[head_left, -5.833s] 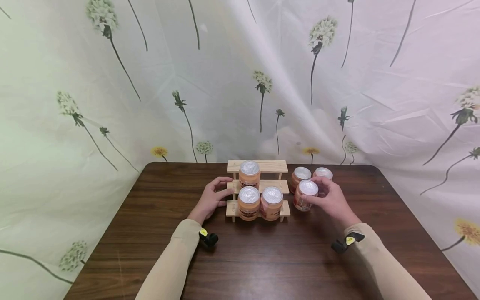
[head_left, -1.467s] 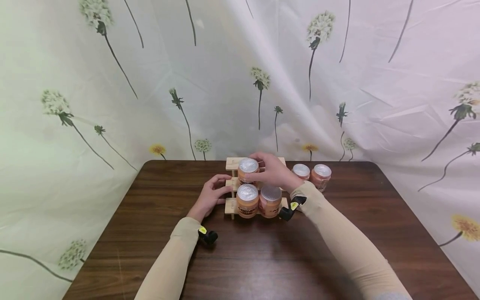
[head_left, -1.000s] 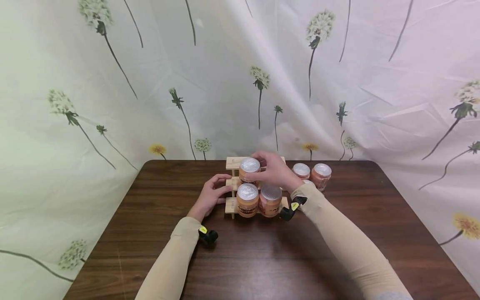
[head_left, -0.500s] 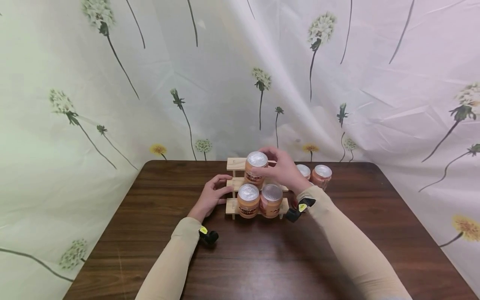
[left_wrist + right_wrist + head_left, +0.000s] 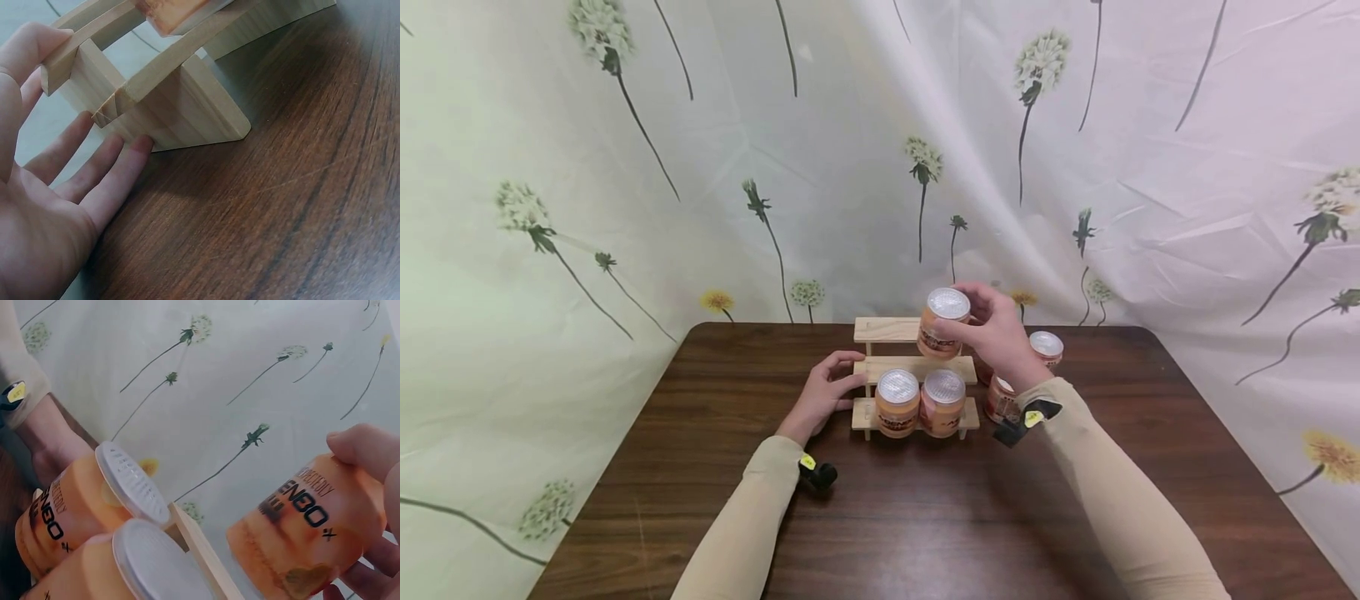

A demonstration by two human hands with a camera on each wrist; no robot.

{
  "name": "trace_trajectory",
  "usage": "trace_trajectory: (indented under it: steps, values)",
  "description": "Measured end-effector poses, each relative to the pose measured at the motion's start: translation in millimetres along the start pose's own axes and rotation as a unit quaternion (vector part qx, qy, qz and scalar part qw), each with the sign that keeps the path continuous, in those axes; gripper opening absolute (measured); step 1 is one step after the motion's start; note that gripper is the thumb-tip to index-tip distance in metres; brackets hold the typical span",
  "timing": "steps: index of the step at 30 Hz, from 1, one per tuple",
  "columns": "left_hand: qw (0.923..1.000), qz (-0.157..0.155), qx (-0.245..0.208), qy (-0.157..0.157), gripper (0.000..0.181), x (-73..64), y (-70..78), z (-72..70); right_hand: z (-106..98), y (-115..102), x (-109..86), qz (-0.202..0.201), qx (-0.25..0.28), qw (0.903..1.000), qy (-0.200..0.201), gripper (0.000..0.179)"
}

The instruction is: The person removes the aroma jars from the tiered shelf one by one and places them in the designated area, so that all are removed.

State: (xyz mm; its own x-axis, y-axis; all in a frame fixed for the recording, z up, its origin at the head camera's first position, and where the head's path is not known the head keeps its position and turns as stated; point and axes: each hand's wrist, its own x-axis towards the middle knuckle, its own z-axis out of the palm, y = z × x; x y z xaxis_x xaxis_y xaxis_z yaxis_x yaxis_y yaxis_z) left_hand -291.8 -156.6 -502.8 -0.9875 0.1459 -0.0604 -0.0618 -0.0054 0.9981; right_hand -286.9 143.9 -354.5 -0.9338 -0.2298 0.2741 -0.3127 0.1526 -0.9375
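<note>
My right hand (image 5: 1003, 337) grips an orange can (image 5: 943, 332) with a silver lid, thumb on the near side. In the head view this can overlaps the right part of the top shelf. The three-tier wooden rack (image 5: 891, 367) carries two like cans on its bottom shelf, a left can (image 5: 897, 408) and a right can (image 5: 942, 410). Beside the rack, my left hand (image 5: 822, 393) rests its fingertips on the end. From the left wrist view, these fingers (image 5: 103, 187) reach fairly straight against the wooden side panel (image 5: 200, 109). The right wrist view shows the held can (image 5: 306, 525) tilted.
Right of the rack, more cans stand on the dark wood table (image 5: 880, 533): a near can (image 5: 1002, 404) and a far can (image 5: 1047, 346), partly covered by my right hand and wrist. A dandelion-print cloth (image 5: 850, 208) hangs close behind the table.
My right hand first touched a can right of the rack, then gripped the one on the middle shelf. That can has risen and moved right. My left hand stays at the rack's end.
</note>
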Motion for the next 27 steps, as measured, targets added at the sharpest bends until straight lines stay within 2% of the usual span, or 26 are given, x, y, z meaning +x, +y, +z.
trace_trajectory:
  steps: [17, 27]
  values:
    - [0.9999, 0.003, 0.0, 0.01, 0.039, -0.6, 0.3, 3.1, -44.9, 13.9, -33.9, -0.013, -0.036, 0.9979, 0.053, 0.051]
    - [0.9999, 0.002, 0.008, 0.011, 0.04, -0.4, -0.7, 2.7, -72.8, 22.7, -50.8, 0.009, -0.046, 0.9969, 0.063, 0.053]
